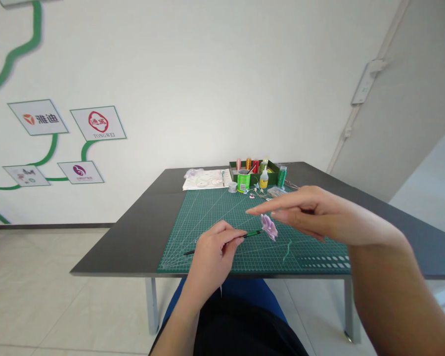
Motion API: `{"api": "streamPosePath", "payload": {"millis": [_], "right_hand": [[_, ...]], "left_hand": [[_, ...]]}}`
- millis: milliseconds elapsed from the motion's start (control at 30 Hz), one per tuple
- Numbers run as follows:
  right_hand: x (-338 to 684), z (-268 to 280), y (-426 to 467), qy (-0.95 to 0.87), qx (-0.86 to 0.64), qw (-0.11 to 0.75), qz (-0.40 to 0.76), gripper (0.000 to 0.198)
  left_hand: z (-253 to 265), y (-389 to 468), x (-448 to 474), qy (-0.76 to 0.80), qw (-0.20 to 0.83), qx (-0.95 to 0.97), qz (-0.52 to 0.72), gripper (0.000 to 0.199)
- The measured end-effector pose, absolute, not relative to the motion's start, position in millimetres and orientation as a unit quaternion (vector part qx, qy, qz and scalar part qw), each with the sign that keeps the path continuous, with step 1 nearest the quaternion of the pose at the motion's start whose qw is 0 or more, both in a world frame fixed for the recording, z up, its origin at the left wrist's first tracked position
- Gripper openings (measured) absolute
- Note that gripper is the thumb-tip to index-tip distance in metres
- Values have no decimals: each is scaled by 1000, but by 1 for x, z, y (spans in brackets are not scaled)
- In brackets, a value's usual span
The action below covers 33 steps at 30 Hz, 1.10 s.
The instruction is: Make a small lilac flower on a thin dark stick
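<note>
My left hand [218,247] pinches a thin stem wrapped in green between thumb and fingers. A light purple artificial flower [269,227] sits at the stem's right end, and the dark other end sticks out to the left of my hand. My right hand [311,213] is held palm down beside and above the flower, its fingers stretched out to the left; nothing shows in its grasp. I cannot tell whether its fingertips touch the petals. Below the flower, a short light green strip [288,251] lies on the green cutting mat [207,207].
At the back stands a dark green box [274,178] with several thread spools. In front are a bright green can [244,181], a glue bottle [264,178] and a small white roll [232,187]. Printed sheets [205,179] lie to the left, a green spool [282,176] to the right.
</note>
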State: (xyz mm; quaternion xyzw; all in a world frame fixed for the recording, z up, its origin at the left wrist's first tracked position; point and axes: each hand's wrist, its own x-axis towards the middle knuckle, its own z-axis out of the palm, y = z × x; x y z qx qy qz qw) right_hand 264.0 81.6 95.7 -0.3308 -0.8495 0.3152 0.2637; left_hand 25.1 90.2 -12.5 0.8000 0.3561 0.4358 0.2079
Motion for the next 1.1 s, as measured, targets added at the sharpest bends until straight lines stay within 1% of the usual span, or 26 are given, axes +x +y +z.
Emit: {"api": "streamPosePath", "payload": {"millis": [167, 333, 467, 867, 1100], "right_hand": [[271, 109, 115, -859, -309, 237, 333, 41], [269, 104, 145, -869, -275, 206, 357, 39], [267, 97, 158, -869, -286, 188, 357, 38], [276, 48, 178, -851, -322, 160, 383, 45], [274, 11, 164, -829, -349, 152, 410, 43]], "left_hand": [[-11, 87, 26, 336, 212, 809, 434, 24], [-11, 86, 27, 321, 216, 817, 428, 24], [-12, 86, 27, 315, 219, 819, 427, 24], [-9, 83, 26, 302, 194, 810, 463, 21], [-11, 85, 22, 321, 146, 789, 504, 19]]}}
